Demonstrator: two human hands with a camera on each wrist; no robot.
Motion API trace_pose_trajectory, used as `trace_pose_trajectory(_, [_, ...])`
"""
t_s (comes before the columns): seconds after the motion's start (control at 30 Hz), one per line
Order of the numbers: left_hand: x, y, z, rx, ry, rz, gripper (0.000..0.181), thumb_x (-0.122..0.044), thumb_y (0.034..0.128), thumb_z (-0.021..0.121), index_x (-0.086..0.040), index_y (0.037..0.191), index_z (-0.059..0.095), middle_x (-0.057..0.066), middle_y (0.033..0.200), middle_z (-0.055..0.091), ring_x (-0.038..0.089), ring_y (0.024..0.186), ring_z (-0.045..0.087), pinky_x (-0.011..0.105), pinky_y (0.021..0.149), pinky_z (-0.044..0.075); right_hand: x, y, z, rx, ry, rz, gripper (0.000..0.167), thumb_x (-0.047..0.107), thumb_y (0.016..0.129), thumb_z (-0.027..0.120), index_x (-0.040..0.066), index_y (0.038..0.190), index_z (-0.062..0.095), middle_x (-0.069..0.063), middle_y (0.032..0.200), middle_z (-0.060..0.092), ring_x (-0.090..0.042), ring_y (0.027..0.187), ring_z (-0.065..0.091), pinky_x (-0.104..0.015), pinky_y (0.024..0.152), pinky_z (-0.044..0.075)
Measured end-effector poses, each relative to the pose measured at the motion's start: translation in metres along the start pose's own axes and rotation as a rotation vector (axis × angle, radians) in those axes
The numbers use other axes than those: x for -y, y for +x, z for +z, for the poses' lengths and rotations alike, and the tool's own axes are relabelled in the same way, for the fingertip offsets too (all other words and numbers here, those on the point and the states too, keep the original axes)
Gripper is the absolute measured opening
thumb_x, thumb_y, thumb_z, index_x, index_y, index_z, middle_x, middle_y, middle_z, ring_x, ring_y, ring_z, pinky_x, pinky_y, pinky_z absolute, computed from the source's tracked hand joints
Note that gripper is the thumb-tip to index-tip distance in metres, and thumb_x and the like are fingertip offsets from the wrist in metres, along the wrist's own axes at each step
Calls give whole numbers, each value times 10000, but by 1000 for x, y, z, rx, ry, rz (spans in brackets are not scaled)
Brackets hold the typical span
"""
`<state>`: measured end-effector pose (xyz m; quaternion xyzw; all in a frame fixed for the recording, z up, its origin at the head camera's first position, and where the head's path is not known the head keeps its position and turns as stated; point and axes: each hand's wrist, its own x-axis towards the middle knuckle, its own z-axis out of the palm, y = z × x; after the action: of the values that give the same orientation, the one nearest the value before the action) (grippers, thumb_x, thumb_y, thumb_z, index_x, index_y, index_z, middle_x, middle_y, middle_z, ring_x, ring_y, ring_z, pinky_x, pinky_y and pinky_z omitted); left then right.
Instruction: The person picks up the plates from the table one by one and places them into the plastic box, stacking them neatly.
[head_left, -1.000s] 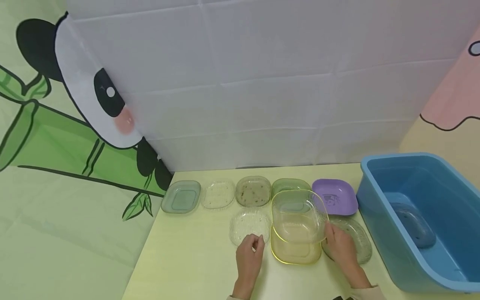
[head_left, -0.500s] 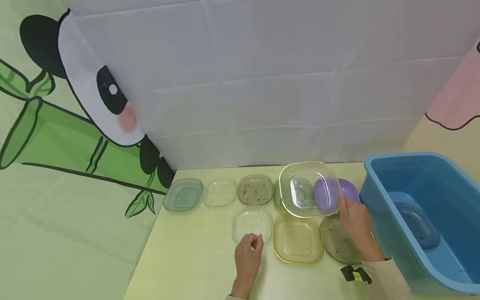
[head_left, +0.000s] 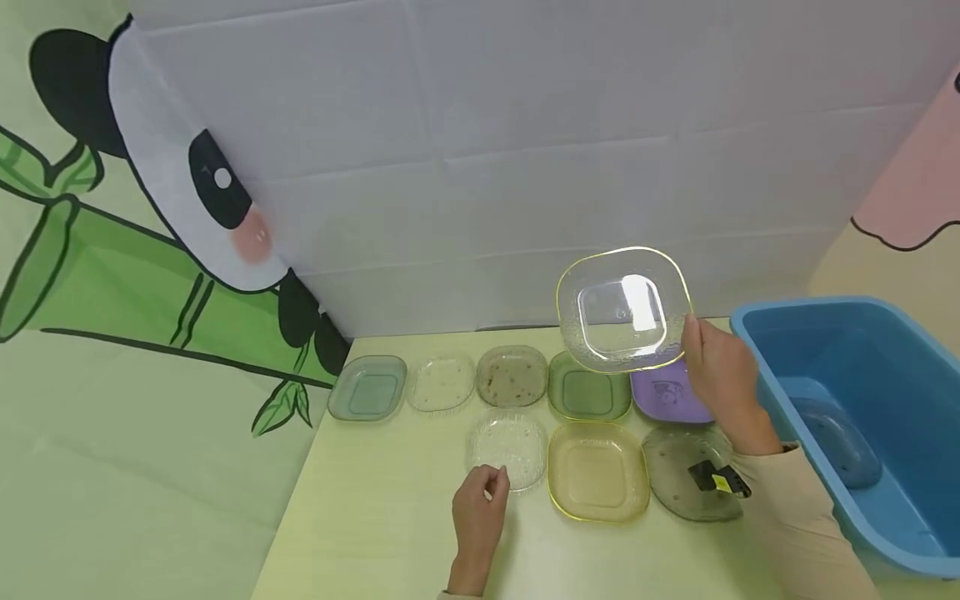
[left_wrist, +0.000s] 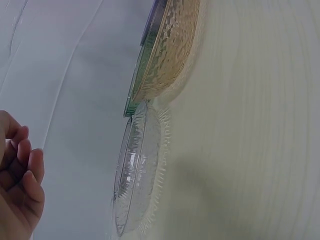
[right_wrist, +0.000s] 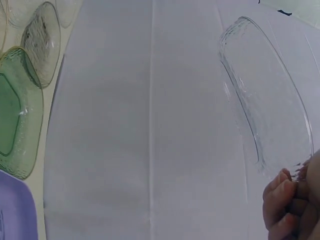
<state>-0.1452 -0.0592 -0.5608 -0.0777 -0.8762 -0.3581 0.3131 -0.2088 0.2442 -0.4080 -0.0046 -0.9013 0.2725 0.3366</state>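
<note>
My right hand pinches the right rim of a clear plate with a yellow edge, holding it tilted up above the back of the table. In the right wrist view this plate shows nearly side-on. My left hand hovers with loosely curled fingers and holds nothing, just in front of a round clear ribbed plate. A yellow plate lies to the right of that. Behind it are a green plate and a purple plate, the latter partly hidden by my hand.
A grey plate lies beneath my right forearm. Along the back left are a teal plate, a clear plate and a speckled plate. On the right a deep blue tub holds a dark see-through dish.
My right hand has lifted the clear plate up and away from over the yellow plate, toward the back, and tilted it. My left hand has shifted slightly left and down.
</note>
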Motion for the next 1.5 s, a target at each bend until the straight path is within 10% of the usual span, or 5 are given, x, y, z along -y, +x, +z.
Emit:
trace_pose_trajectory(0.3, [2,2,-4,25,3,-56,224,-50,787,644,-144,616,535,-75,589,504,-37,538,401,144,476,349,11,32,-18,56,-90,26,464,274,990,291,106,557,304,-4,472,219,-160,438,165,-286,409,123])
trace_pose_trajectory(0.77, [9,3,-9,28,50,-57,236,-73,785,655,-151,601,531,-80,572,495,-30,522,407,148,468,346,-10,55,-71,234,-169,181,550,378,984,170,61,646,465,-122,554,487,-343,585,469,-414,464,302])
trace_pose_trajectory(1.0, [14,2,-11,-13,55,-35,240,-55,769,666,-152,594,534,-87,568,500,-23,524,437,134,471,352,-39,57,-100,177,-160,242,562,321,958,191,-12,674,542,-114,520,556,-258,504,482,-321,438,297])
trace_pose_trajectory(1.33, [22,2,-18,-29,77,-65,221,-53,764,665,-144,598,550,-76,565,512,-16,514,437,153,462,354,-83,49,-119,329,-239,302,596,340,992,146,-107,843,510,-191,628,533,-288,587,475,-323,488,308])
trace_pose_trajectory(1.5, [22,0,-20,-9,67,-98,223,-65,774,660,-151,599,551,-81,567,508,-26,518,426,163,466,355,-159,40,-115,398,-175,259,586,327,1008,165,-124,802,478,-178,598,504,-218,511,494,-342,473,370])
